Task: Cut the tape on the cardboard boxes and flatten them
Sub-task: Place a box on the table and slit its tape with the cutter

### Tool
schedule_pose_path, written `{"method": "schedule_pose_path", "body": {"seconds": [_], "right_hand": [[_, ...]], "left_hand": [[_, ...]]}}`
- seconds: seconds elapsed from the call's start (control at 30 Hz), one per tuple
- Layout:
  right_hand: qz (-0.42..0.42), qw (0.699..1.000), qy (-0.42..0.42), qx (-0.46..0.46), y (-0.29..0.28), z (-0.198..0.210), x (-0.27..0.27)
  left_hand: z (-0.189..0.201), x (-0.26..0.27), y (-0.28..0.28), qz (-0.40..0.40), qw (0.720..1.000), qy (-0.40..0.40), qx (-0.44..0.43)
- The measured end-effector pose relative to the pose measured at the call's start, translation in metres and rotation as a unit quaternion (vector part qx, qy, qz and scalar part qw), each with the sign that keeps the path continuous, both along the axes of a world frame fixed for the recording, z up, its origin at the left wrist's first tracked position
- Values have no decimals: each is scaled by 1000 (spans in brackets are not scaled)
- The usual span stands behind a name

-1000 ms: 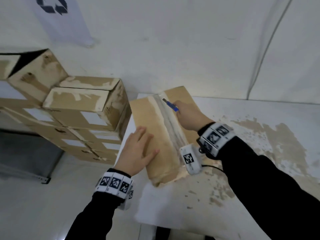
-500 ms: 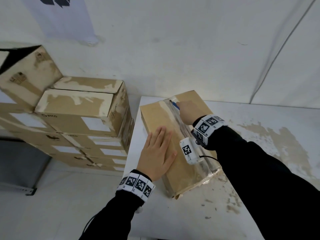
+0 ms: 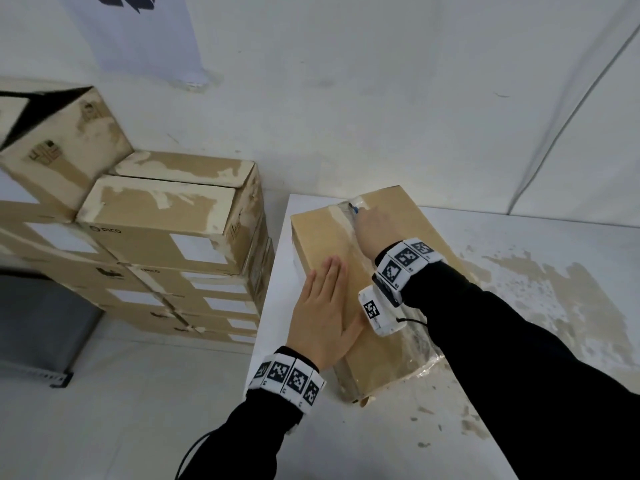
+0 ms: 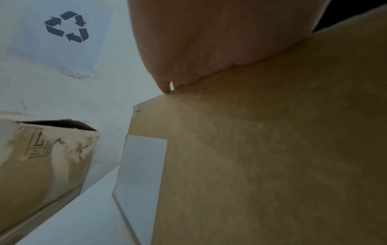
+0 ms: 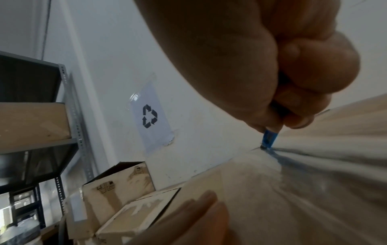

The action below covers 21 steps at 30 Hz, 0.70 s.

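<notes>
My right hand is curled tight around a small blue-handled cutter, its tip planted at the far end of the clear tape strip that runs down the middle of the brown rectangular cardboard box. The box lies on the white table, near the table's left edge, its long axis running from about 11 o'clock down to 5 o'clock in the head view. My left hand lies flat on the box top with straight fingers held together, pressing at the 7 o'clock side of the tape.

The main danger I see is the pull stroke: the seam leads back toward me, and my left thumb sits just beside the tape. If the blade jumps out of the seam, it could run into that thumb. The tape looks wrinkled and glossy toward the near end, so the tip may snag or skate there. Pressing too deep could gouge the flaps; too shallow and the tape only scores. The box also sits near the table's left edge, so a hard tug against weak hold-down could slide it off toward the stacked brown cardboard boxes at 9 o'clock.
</notes>
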State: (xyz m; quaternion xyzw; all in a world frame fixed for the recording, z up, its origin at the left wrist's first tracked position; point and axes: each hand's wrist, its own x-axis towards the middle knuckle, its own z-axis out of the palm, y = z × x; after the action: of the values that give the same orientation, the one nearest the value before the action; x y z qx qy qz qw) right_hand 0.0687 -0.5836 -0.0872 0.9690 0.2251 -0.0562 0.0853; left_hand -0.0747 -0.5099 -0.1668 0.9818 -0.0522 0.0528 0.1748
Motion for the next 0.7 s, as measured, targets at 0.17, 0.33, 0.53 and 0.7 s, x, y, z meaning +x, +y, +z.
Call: {"method": "schedule_pose_path", "body": {"seconds": [0.17,0.33,0.53,0.7], "right_hand": [[11,1000,15,17,-6,5,7],[19,999,42,17,-22,5,2],[7,996,78,33,-45,15,-22],[-1,994,105,27,-69,16,-56]], "left_hand": [[0,0,-1,9,1000,3,1],[-1,0,-4,23,1000,4,10],[2,0,-4,24,999,27,23],[6,0,-4,18,997,45,52]]}}
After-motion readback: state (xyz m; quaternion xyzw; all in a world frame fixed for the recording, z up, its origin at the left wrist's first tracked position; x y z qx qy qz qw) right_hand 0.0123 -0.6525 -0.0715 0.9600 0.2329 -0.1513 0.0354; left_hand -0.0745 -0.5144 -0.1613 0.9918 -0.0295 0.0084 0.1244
